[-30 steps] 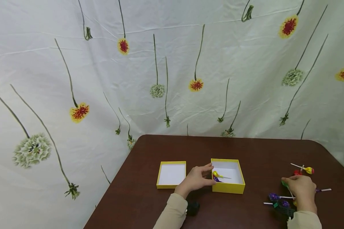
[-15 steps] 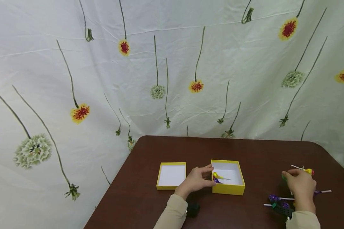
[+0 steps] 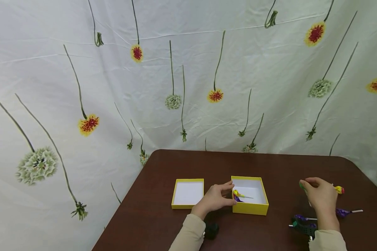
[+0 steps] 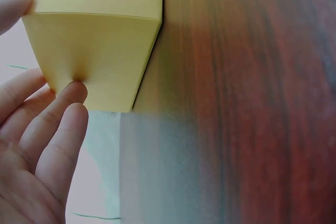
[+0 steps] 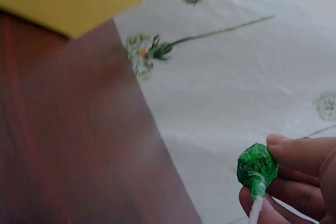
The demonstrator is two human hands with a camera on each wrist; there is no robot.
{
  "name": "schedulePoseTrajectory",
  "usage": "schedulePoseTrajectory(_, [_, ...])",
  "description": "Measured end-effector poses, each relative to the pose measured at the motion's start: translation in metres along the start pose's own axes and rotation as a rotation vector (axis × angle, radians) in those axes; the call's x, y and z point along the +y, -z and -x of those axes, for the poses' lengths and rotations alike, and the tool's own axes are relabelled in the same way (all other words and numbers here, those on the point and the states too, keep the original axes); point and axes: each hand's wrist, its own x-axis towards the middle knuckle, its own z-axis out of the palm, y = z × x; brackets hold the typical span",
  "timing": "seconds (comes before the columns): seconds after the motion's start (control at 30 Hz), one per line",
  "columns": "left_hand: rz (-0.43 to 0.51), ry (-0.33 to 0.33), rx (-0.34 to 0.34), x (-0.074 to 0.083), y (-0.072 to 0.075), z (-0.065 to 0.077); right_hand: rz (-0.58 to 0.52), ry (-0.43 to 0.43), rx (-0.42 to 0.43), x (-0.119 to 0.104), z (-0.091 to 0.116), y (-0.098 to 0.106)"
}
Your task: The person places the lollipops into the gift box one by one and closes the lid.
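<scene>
My left hand (image 3: pixel 216 199) grips the left side of the open yellow box (image 3: pixel 250 208), thumb near its front corner and fingertips against the wall, as the left wrist view shows close up. Inside the box lie a yellow lollipop (image 3: pixel 237 193) and a purple one (image 3: pixel 237 198). Over the right part of the table, my right hand (image 3: pixel 323 199) pinches a green-wrapped lollipop (image 5: pixel 256 165) by its head between thumb and fingers, white stick hanging down. The box stands left of this hand, a short gap away.
The yellow-edged lid (image 3: pixel 188 194) lies left of the box. Purple lollipops (image 3: pixel 342 212) and a red-and-yellow one (image 3: pixel 339 190) lie around the right hand. Dark wrist devices (image 3: pixel 211 230) sit by both wrists. A flowered cloth (image 3: pixel 188 76) hangs behind the table (image 3: pixel 163 223).
The right hand has lifted the green lollipop from the pile and moved it left, uncovering a purple lollipop. The left hand stays at the box.
</scene>
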Motion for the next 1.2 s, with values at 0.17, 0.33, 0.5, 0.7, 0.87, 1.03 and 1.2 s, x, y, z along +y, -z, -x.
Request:
schedulePoseTrajectory(0.17, [0.023, -0.010, -0.013, 0.001, 0.000, 0.001, -0.060, -0.024, -0.047, -0.012, 0.003, -0.004])
schedulePoseTrajectory(0.33, [0.040, -0.020, -0.021, 0.001, 0.001, 0.002, -0.114, -0.043, -0.073, -0.022, 0.006, -0.009])
schedulePoseTrajectory(0.5, [0.056, -0.017, -0.025, 0.001, 0.001, 0.001, -0.133, -0.008, -0.100, -0.031, 0.009, -0.016])
schedulePoseTrajectory(0.7, [0.050, -0.011, -0.021, 0.000, 0.000, 0.000, -0.151, 0.024, -0.146, -0.046, 0.016, -0.026])
schedulePoseTrajectory(0.87, [0.058, -0.017, -0.028, 0.001, 0.001, 0.001, -0.203, 0.020, -0.161, -0.060, 0.022, -0.030])
schedulePoseTrajectory(1.03, [0.045, -0.027, -0.021, -0.001, 0.001, 0.001, -0.219, 0.047, -0.191, -0.069, 0.025, -0.032])
schedulePoseTrajectory(1.2, [0.040, -0.030, -0.019, -0.001, 0.001, 0.001, -0.203, 0.093, -0.223, -0.075, 0.029, -0.037])
